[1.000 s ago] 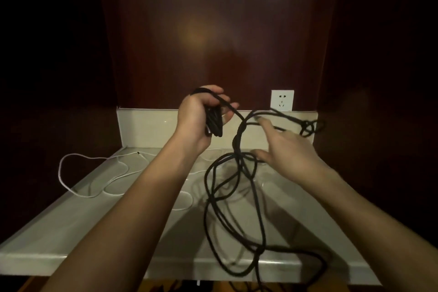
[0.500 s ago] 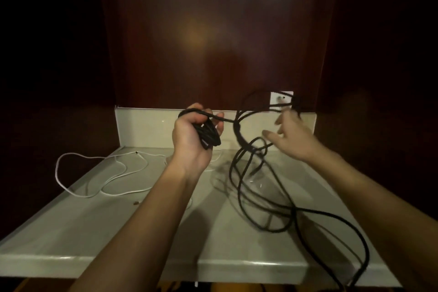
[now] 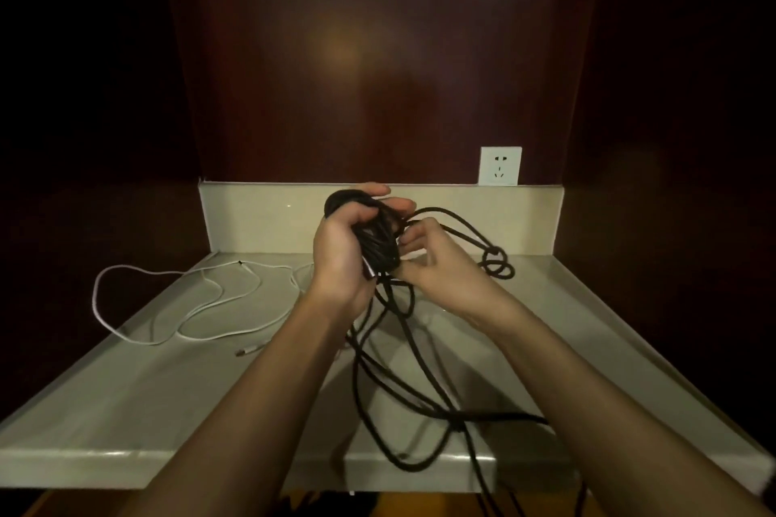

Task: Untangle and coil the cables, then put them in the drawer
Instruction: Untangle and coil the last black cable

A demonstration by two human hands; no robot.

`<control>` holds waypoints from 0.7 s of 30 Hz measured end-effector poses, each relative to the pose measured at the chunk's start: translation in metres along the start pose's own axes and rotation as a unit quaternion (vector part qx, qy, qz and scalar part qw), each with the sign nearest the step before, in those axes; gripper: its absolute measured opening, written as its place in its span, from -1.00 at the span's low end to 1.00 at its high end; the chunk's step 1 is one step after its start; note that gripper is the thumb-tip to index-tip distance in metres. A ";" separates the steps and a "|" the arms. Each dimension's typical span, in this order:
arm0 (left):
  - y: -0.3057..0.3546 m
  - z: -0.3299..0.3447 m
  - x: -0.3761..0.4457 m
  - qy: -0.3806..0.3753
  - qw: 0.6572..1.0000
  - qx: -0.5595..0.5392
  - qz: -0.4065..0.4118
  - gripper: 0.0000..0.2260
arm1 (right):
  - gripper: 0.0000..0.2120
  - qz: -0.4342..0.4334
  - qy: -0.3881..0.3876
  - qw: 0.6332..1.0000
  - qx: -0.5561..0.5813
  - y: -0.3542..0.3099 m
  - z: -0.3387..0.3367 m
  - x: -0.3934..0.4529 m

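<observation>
My left hand (image 3: pixel 342 252) grips a bundle of coiled loops of the black cable (image 3: pixel 378 241), held above the back of the pale counter (image 3: pixel 126 399). Right beside it, my right hand (image 3: pixel 436 264) pinches a strand of the same cable against the bundle. The loose part of the black cable hangs down, trails over the counter and drops past its front edge; a small knot-like loop (image 3: pixel 497 264) hangs to the right. A thin white cable (image 3: pixel 180 306) lies loosely spread on the counter's left side. No drawer is visible.
A white wall socket (image 3: pixel 499 166) sits above the low backsplash at the back right. Dark wooden panels close in the back and both sides. The counter's front edge runs along the bottom of the view.
My right hand has come back from the right to the coil in my left hand, bringing a strand with it. The coil has grown thicker and both hands now sit close together.
</observation>
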State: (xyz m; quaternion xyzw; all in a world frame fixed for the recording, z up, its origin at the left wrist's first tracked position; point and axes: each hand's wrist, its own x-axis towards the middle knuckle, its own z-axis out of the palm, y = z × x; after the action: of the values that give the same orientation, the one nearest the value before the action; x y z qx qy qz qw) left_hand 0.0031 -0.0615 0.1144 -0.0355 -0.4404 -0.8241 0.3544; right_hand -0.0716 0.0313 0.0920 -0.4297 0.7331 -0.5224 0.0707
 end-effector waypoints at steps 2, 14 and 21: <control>0.008 0.005 -0.002 -0.034 0.999 -0.029 -0.027 -0.76 | -0.72 -0.008 -0.014 0.985 0.172 0.005 0.006 -0.004; 0.029 0.000 -0.011 -0.047 0.977 -0.182 -0.104 -0.85 | -0.74 -0.076 -0.048 0.996 0.007 0.008 -0.002 -0.002; 0.027 0.005 -0.006 -0.041 0.987 -0.151 -0.044 -0.86 | -0.87 -0.050 -0.030 0.960 -0.273 0.008 -0.020 0.018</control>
State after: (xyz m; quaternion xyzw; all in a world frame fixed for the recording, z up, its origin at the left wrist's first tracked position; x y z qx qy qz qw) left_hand 0.0223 -0.0640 0.1342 -0.1026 -0.3264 -0.8937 0.2901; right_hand -0.0990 0.0334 0.1004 -0.4840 0.8229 -0.2928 -0.0535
